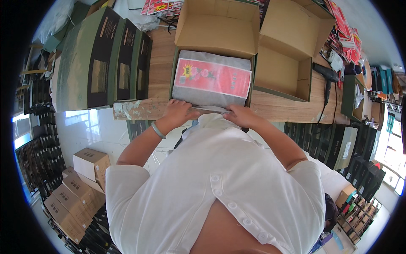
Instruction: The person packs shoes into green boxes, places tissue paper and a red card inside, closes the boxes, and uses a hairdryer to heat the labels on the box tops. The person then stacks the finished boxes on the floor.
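Note:
An open green box (173,80) with a raised brown lid (218,25) sits on the table in front of me. Inside it lies a grey bag (203,98), with a pink label (215,78) showing flowers and a yellow starburst on top. At the box's near side, my left hand (174,114) is closed on the left end of the bag's near edge. My right hand (242,116) pinches the same edge farther right. A thin strip of the bag stretches between both hands; its underside is hidden.
Another open box (282,70) stands to the right, beside a black hair dryer (325,73) with a hanging cord. Several green boxes (101,63) stand upright at left. Red printed sheets (344,31) pile up at the far right. Cartons (69,199) stack on the floor, lower left.

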Demonstrator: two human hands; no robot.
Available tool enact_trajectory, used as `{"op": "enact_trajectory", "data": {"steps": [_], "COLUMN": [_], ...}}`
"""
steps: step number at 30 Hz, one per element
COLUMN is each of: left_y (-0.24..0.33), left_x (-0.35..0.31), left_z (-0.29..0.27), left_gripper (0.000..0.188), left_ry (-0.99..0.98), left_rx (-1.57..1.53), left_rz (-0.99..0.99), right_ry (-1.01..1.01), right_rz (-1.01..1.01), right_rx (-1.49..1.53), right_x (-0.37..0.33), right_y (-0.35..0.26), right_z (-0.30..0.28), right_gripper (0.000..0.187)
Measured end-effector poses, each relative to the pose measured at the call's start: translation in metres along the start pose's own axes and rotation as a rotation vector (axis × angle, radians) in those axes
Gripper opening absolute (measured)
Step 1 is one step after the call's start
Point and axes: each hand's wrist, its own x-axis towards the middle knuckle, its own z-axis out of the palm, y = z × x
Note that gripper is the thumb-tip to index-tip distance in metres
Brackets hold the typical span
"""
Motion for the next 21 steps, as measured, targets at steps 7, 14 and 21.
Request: {"op": "enact_trajectory", "data": {"steps": [7, 14, 21], "left_y": [-0.015, -0.026, -0.019], "left_x": [0.000, 0.009, 0.010], "left_z": [0.016, 0.025, 0.010], "left_gripper": [0.053, 0.057, 0.046], "left_ry": [0.049, -0.001, -0.091], "left_rx": [0.041, 0.012, -0.078], "left_rz": [0.004, -0.031, -0.072], "right_ry": [0.002, -0.049, 0.020], "right_rz": [-0.016, 0.098, 0.098], "right_rx": [-0.392, -0.438, -0.561], "right_x": [0.001, 0.000, -0.002], "right_y": [0.020, 0.018, 0.012], "right_z": [0.003, -0.003, -0.015], "right_gripper": [0.056, 0.063, 0.067]}}
